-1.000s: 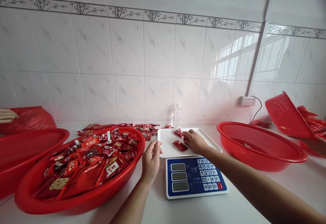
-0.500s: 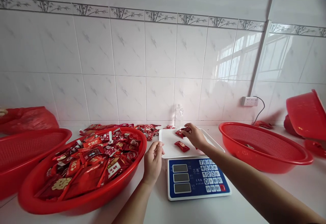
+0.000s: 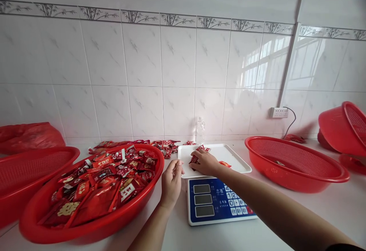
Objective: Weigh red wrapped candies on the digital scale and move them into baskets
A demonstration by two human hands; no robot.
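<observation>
My right hand (image 3: 207, 162) reaches over the white tray (image 3: 228, 150) of a blue-faced weighing scale (image 3: 221, 199). Its curled fingers are on a small red snack packet (image 3: 193, 160), partly covered by the hand. A second red packet (image 3: 203, 148) lies just behind the fingers, and an orange-red one (image 3: 225, 164) is to the right of the wrist. By the tray's left edge, my left hand (image 3: 172, 176) is closed, thumb against fingers; whatever it may hold is hidden. Left of it stands a red oval basket (image 3: 156, 155) heaped with red packets (image 3: 103, 180).
A red basket (image 3: 297, 182) with a small item inside stands at the right. Other red baskets are at far left (image 3: 34, 163) and far right (image 3: 337, 125). More packets (image 3: 167, 146) and a clear bottle (image 3: 200, 129) sit along the tiled wall, below a power socket (image 3: 279, 112).
My right hand has moved left and nearer on the tray, from the back packet onto the front one. The back packet now lies released. My left hand has stayed put.
</observation>
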